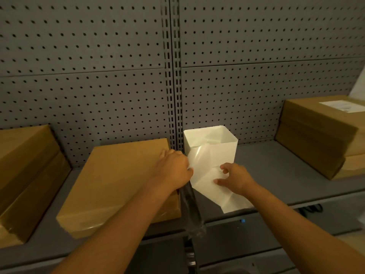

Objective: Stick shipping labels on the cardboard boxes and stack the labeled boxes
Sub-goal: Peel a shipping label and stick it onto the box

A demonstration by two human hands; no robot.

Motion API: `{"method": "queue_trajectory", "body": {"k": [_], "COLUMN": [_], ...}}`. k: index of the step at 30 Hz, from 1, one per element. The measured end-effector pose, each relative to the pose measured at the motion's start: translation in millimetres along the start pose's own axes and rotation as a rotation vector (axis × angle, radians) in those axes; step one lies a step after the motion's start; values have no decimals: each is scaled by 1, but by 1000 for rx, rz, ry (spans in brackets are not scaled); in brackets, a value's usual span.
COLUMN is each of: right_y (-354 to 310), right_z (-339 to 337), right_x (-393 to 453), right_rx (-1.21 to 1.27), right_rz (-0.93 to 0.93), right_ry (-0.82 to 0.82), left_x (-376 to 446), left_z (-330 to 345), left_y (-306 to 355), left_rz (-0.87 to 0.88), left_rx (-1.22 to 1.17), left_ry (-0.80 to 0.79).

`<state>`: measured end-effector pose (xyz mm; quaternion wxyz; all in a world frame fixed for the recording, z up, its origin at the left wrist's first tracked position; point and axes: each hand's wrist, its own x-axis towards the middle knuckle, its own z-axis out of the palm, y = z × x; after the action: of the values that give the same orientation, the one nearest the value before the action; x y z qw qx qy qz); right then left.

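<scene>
A flat cardboard box (118, 180) lies on the grey shelf in front of me, its top bare. My left hand (173, 167) sits at the box's right edge, closed on the left edge of a white label sheet (207, 175). My right hand (235, 178) holds the sheet's right side with spread fingers. The sheet hangs in front of a white square bin (215, 139). A clear strip of film (193, 210) trails down below my left hand. At the right stands a stack of boxes (316, 135); the top one carries a white label (343, 105).
Another stack of cardboard boxes (25, 171) stands at the far left. A grey pegboard wall (98, 76) backs the shelf. The shelf surface (266, 165) runs between the bin and the right stack. A dark gap opens below the shelf's front edge.
</scene>
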<state>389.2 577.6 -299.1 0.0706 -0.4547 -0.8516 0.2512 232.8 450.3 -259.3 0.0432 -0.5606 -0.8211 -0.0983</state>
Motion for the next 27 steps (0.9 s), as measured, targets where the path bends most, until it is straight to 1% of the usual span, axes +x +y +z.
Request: {"method": "queue_trajectory", "body": {"k": [3, 5, 9, 14, 15, 18, 20, 25, 27], "right_y": [3, 6, 8, 4, 2, -9, -15, -23, -25], "right_z": [3, 4, -1, -21, -27, -45, -54, -64, -65], "right_x": [8, 11, 12, 13, 12, 6, 1, 0, 1], "right_rx": [-39, 12, 176, 456, 534, 722, 801, 884, 871], "right_rz": [12, 33, 2, -43, -52, -76, -101, -136, -137], "right_ry": [-18, -33, -30, 71, 86, 85, 66, 85, 120], "left_x": [7, 9, 8, 8, 8, 6, 7, 7, 6], "left_z": [6, 9, 11, 7, 6, -1, -6, -19, -24], "left_y": [5, 8, 11, 7, 8, 12, 16, 24, 25], "left_rz": [-5, -15, -30, -49, -58, -112, -114, -117, -108], "left_rx": [-8, -15, -67, -154, -196, -448, -533, -774, -820], "left_ry": [-20, -23, -23, -37, -45, -91, -98, -189, -178]}}
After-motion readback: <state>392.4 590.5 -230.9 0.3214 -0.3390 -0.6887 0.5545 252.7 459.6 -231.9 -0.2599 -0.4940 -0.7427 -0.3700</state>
